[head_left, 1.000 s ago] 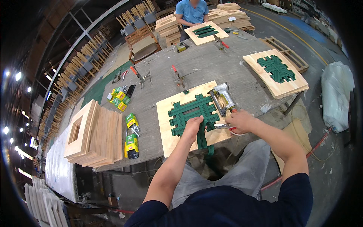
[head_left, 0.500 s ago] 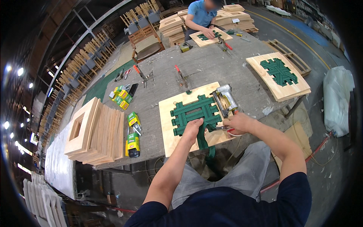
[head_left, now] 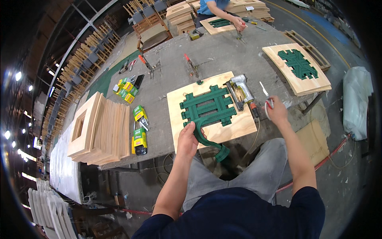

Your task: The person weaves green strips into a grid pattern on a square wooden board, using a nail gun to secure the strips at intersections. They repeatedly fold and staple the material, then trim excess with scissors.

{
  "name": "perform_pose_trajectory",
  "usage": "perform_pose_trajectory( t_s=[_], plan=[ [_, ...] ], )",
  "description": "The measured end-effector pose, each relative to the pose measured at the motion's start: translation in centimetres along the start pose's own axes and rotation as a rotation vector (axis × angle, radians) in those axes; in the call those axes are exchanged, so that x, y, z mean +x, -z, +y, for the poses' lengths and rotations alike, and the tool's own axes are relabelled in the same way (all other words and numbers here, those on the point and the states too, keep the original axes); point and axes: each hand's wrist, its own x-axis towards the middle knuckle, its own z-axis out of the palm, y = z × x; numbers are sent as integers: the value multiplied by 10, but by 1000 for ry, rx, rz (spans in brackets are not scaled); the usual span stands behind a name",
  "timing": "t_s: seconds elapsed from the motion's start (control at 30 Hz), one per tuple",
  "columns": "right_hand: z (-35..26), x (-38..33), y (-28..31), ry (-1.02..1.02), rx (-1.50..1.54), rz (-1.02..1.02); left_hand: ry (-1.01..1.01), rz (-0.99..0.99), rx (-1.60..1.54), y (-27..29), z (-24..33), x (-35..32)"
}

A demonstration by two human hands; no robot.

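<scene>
Left hand [head_left: 188,139] pinches a green strap [head_left: 222,153] by the near edge of the board [head_left: 236,133]; right hand [head_left: 278,110] grips scissors [head_left: 269,104] beside the board; a nail gun [head_left: 243,92] lies between the hands; boxes [head_left: 139,140] sit left.

Pneumatic gun [head_left: 243,89] at right on the board [head_left: 235,133], frame stack [head_left: 105,131] left, boxes [head_left: 139,138] between.

Left hand [head_left: 188,139] gripping green strap [head_left: 207,142]; right hand [head_left: 278,111] holding scissors [head_left: 264,90] near staple gun [head_left: 246,94].
</scene>
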Motion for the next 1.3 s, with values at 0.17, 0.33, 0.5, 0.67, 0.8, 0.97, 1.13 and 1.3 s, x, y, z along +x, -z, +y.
perform_pose_trajectory(
  t_s=[0.17, 0.33, 0.5, 0.67, 0.8, 0.97, 1.13, 1.3],
  plan=[
    [35, 20, 32, 66, -202, -129, -9, 46, -47, -18, -5, -28],
    [-24, -28, 24, 128, 75, -608, -81, 67, -56, -14, -6, -64],
    [-71, -140, -61, 470, 54, -1000, -99, -3, -163, -23, 4, -78],
    [-105, -153, -97, 46, 939, -1255, -146, -88, -123, -27, 37, -99],
    [-109, -116, -53, -326, 1400, -1351, 151, -594, 868, 20, 63, -116],
    [-130, -108, 4, -209, 1529, -1422, 105, -528, 1556, 15, 34, -94],
    [-136, -153, 5, 41, 1180, -1272, 116, -408, 112, 21, 24, -62],
    [-114, -196, -17, 105, 783, -1100, 53, -21, -238, 17, 42, -12]
  ],
)
